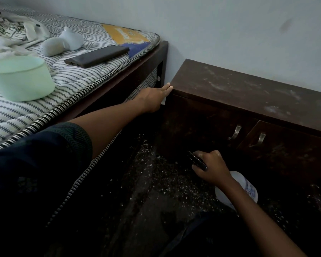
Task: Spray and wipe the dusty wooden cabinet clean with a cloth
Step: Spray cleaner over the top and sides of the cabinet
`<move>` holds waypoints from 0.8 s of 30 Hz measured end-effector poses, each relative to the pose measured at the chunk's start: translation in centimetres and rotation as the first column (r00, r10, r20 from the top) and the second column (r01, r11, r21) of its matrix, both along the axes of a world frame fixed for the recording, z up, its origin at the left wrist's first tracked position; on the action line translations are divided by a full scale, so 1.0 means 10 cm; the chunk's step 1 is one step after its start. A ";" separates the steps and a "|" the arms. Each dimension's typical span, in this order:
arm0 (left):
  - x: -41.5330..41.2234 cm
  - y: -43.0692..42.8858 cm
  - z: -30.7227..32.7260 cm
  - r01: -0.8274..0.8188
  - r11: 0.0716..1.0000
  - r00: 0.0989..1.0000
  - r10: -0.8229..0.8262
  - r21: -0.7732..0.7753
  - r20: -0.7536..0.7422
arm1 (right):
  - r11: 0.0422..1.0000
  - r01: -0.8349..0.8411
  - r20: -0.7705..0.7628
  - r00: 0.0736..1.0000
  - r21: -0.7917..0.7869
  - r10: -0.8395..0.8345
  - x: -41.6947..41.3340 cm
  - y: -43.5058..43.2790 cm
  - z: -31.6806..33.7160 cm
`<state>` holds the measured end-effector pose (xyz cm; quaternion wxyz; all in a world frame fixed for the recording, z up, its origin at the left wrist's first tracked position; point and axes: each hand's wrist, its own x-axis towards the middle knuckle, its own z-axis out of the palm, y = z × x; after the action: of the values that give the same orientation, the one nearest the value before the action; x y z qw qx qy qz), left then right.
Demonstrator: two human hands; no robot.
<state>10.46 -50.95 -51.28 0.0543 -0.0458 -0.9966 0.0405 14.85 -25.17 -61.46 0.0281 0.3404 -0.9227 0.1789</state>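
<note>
Fingers (pixel 167 87) of left hand (pixel 152 99) lay straight and together, tips touching the top-left front corner of the wooden cabinet (pixel 239 89); arm stretched across the gap between bed frame (pixel 137 71) and cabinet side. Small white patch showed under the palm; could not tell what it was. Right hand (pixel 211 168) was curled tight round the black trigger head of the spray bottle (pixel 247 186), held low over the speckled dark floor (pixel 156 182), just before the cabinet's left door. Bottle's long axis ran upper left to lower right: nozzle pointed up-left toward the cabinet's lower left corner, white body trailed back beneath the wrist. Cabinet stood against the pale wall (pixel 230 25), top streaked with grey dust, two doors with metal handles (pixel 236 132). On the striped mattress (pixel 72 78) to the left: pale green tub (pixel 20 78), dark slab-shaped device (pixel 96 55), phone or power bank, white bottle (pixel 63 43) on its side, crumpled fabric (pixel 7 34). Dark sleeve (pixel 35 164) filled the lower left.
</note>
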 end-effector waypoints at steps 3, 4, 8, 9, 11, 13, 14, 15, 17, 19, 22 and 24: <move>-0.01 0.00 -0.03 0.002 1.000 1.000 -0.002 -0.001 -0.005 | 1.000 0.001 -0.007 1.000 0.028 0.000 0.01 0.01 -0.06; -0.02 0.00 -0.03 0.003 1.000 1.000 -0.003 -0.002 -0.007 | 1.000 0.005 -0.014 1.000 0.014 -0.004 0.01 0.02 -0.08; -0.05 -0.02 -0.06 0.003 1.000 1.000 -0.003 -0.005 -0.013 | 0.998 0.060 0.000 0.998 -0.015 -0.060 0.00 0.06 -0.21; -0.05 -0.02 -0.07 0.004 1.000 1.000 -0.004 -0.005 -0.013 | 0.997 0.075 0.013 0.997 -0.008 -0.075 0.01 0.07 -0.23; -0.06 -0.02 -0.07 0.002 1.000 1.000 -0.002 -0.001 -0.015 | 0.998 0.056 0.050 0.997 0.000 -0.056 0.02 0.09 -0.27; -0.05 -0.02 -0.07 -0.001 1.000 1.000 0.001 0.004 -0.015 | 1.000 0.023 0.075 0.997 0.012 -0.024 0.02 0.12 -0.30; -0.05 -0.01 -0.08 -0.001 1.000 1.000 0.001 0.004 -0.017 | 1.000 0.014 0.075 0.997 0.014 -0.015 0.00 0.15 -0.32; -0.05 -0.01 -0.08 -0.001 1.000 1.000 0.002 0.003 -0.022 | 1.000 0.011 0.073 0.997 0.018 -0.012 -0.01 0.17 -0.32; -0.07 -0.01 -0.09 -0.005 1.000 0.999 0.005 0.002 -0.034 | 0.999 0.016 0.065 0.998 0.028 -0.018 -0.02 0.24 -0.31; -0.07 0.00 -0.11 -0.013 1.000 0.999 0.013 0.000 -0.045 | 0.999 0.020 0.060 0.998 0.036 -0.023 -0.02 0.32 -0.31; -0.09 0.00 -0.11 -0.018 1.000 0.998 0.018 0.008 -0.054 | 0.997 0.060 0.045 0.997 0.054 -0.063 -0.02 0.46 -0.34; -0.10 0.00 -0.12 -0.021 1.000 0.998 0.022 0.021 -0.056 | 0.990 0.129 0.034 0.991 0.057 -0.131 -0.02 0.56 -0.36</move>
<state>9.42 -50.95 -52.45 0.0822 -0.0334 -0.9955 0.0320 14.65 -19.53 -65.03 0.0133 0.2771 -0.9477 0.1579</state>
